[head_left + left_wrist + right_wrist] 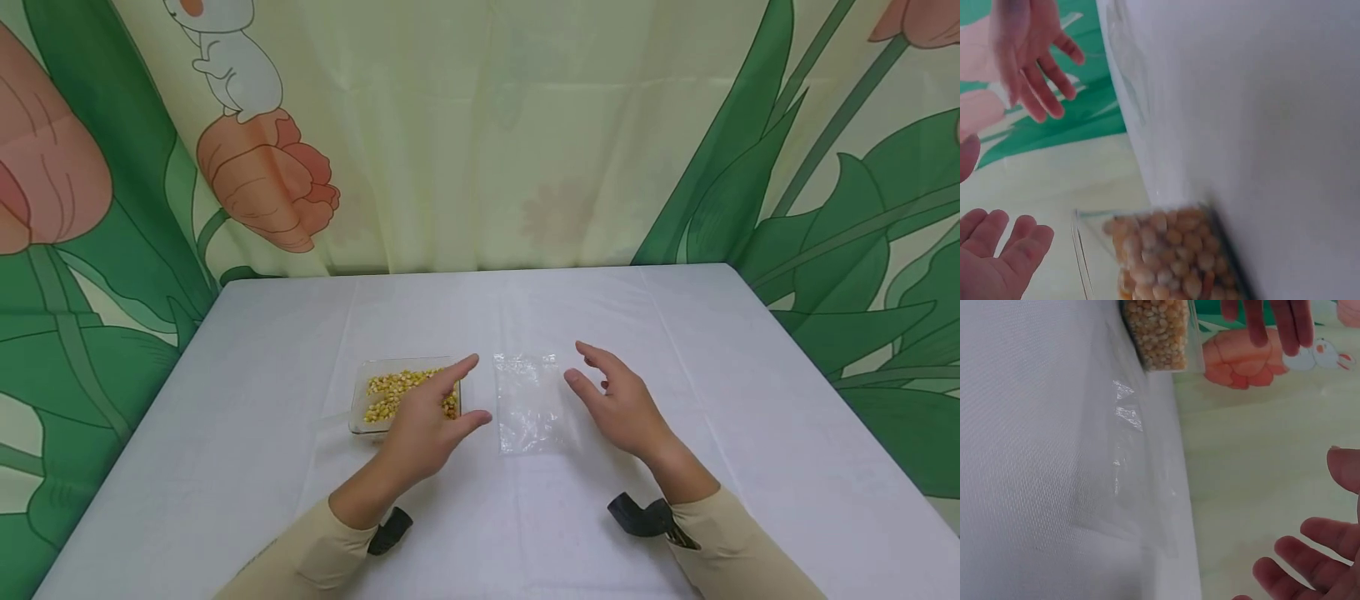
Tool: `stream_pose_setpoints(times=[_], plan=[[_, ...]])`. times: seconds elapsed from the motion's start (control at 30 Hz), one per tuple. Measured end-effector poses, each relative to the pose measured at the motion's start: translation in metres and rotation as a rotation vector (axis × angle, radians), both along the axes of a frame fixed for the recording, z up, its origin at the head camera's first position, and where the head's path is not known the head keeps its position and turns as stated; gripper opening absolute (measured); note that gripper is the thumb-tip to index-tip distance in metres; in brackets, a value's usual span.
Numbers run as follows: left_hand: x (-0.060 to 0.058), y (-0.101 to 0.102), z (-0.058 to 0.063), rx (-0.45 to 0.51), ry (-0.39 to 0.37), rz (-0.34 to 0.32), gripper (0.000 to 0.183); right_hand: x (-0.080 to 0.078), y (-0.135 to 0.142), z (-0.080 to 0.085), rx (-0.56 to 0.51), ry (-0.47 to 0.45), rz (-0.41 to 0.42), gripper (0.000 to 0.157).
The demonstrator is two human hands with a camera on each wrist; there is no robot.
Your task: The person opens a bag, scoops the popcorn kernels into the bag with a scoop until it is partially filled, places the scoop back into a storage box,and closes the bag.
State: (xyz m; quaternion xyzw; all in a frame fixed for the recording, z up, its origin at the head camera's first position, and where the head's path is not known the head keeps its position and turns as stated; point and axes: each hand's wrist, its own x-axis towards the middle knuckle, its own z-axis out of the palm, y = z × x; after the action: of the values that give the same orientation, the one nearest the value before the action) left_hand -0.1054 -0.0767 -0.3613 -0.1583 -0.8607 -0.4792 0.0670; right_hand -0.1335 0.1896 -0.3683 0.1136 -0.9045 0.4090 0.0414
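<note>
A clear rectangular container [360, 408] holding yellow corn kernels [393, 387] stands left of the table's middle. To its right a transparent plastic bag [525, 408] lies flat on the cloth. My left hand [427, 425] hovers in front of the container and hides part of it in the head view, thumb and fingers spread with nothing between them. Right of the bag hangs my right hand [618, 404], fingers loosely bent and holding nothing. In the left wrist view the kernels [1172, 256] sit beside the left fingers [1016, 247], apart from them.
A white cloth covers the table [465, 533]. Behind it hangs a curtain [465, 150] printed with tulips, leaves and a rabbit. Black wrist cameras [641, 515] are strapped at both beige sleeves.
</note>
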Motion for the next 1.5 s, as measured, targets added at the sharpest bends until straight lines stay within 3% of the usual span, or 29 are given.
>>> stream_pose_setpoints(times=[0.2,0.43,0.8,1.0,1.5], plan=[[-0.004,0.024,-0.003,0.119,-0.075,-0.023,0.058,-0.003,0.0,-0.005,-0.012,-0.036,-0.038,0.054],[-0.006,0.048,-0.012,0.235,-0.125,0.018,0.05,-0.007,-0.003,-0.013,0.023,-0.098,-0.052,0.056],[-0.013,0.063,-0.028,0.161,-0.314,0.084,0.064,-0.01,-0.004,-0.02,0.056,-0.206,-0.056,0.052],[-0.02,0.066,-0.028,0.146,-0.391,0.137,0.065,-0.011,-0.005,-0.026,0.063,-0.228,-0.051,0.052],[-0.029,0.07,-0.029,0.164,-0.572,0.183,0.075,-0.011,-0.009,-0.027,0.146,-0.273,-0.044,0.049]])
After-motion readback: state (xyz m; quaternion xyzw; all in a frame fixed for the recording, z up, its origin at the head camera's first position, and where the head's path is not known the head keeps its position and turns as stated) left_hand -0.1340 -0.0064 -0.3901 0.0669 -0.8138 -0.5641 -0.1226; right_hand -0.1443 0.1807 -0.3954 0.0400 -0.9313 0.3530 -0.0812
